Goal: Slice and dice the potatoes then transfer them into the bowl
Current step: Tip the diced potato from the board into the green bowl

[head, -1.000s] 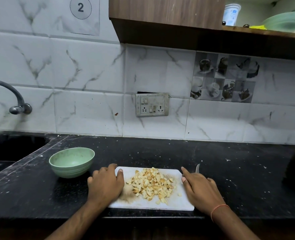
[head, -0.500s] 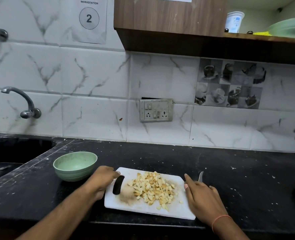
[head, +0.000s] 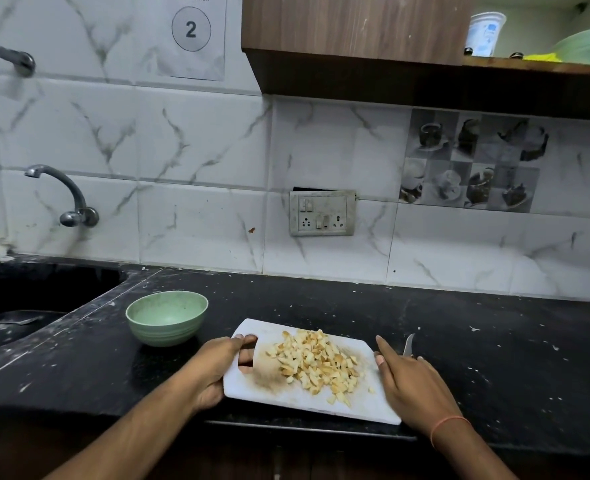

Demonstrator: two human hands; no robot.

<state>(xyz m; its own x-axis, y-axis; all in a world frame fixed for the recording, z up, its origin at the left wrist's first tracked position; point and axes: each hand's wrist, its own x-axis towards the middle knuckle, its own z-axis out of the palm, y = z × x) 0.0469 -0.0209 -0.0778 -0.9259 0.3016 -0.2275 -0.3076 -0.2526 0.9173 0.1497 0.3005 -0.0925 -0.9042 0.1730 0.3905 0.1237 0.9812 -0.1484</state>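
Right hand (head: 412, 386): fingers straight, resting along white cutting board's (head: 363, 403) right edge.
Left hand (head: 217, 367): fingers curled through board's handle slot, gripping it.
Diced potatoes (head: 316, 363): heaped mid-board, between both hands.
Knife (head: 408, 344): tip showing behind right fingers.
Green bowl (head: 167, 318): farther left on counter.

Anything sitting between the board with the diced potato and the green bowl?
Nothing visible does. The bowl stands empty, left of the cutting board, with bare counter between. The left hand grips the board's handle slot; the diced potato lies piled on it.

Dim indoor light, soft shadows under hands; wide-angle bending at edges; slight motion blur upper left.
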